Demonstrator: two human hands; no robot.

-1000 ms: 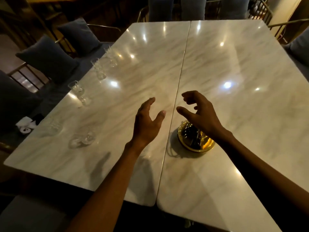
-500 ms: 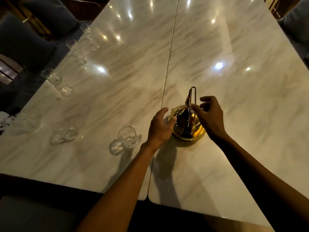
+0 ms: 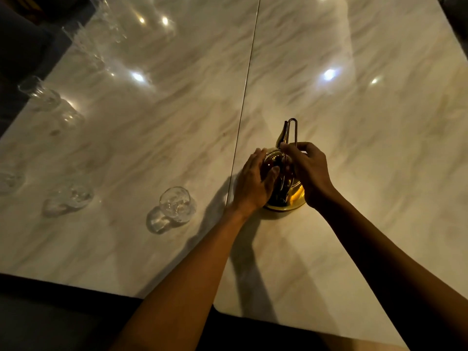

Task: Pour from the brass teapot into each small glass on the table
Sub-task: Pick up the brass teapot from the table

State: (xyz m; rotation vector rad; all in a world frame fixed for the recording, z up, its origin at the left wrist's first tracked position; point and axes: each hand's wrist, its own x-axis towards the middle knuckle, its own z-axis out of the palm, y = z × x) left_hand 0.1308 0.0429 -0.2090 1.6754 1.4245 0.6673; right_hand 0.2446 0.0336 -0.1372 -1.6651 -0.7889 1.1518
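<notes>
Gleaming under dim lights, the marble table [image 3: 329,249] holds the brass teapot [image 3: 291,196].

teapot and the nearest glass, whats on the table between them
In the head view, only the left hand resting on the brass teapot, bare marble and the table seam separate it from the nearest glass.

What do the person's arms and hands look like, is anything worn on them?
Both forearms are bare as far as the picture shows: no sleeves, gloves, watch or bracelet. No rings show on the left hand or right hand, though dim light hides fine detail.
</notes>
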